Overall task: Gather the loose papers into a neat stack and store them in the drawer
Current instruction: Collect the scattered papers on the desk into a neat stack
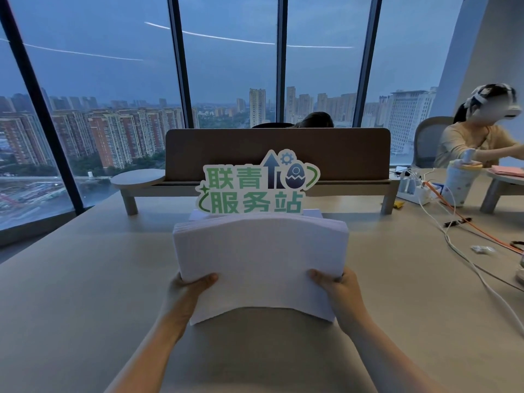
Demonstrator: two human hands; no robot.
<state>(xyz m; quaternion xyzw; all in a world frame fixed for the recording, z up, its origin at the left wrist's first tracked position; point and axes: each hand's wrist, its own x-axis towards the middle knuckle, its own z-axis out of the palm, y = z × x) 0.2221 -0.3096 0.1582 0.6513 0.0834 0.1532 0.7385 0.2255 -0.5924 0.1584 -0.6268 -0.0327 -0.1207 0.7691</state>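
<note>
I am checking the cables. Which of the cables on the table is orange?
The orange cable runs from the white power strip diagonally toward the table's right edge; the cables beside it are white.

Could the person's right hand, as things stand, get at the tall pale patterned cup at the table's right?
Probably not yet: the right hand grips the thick white paper stack together with the left hand, and the tall pale patterned cup stands far off.

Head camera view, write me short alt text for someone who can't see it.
Two bare hands, left hand and right hand, grip a thick stack of white paper by its near corners above a beige table. Behind it stands a green-lettered sign, with a city skyline through the windows.
</note>
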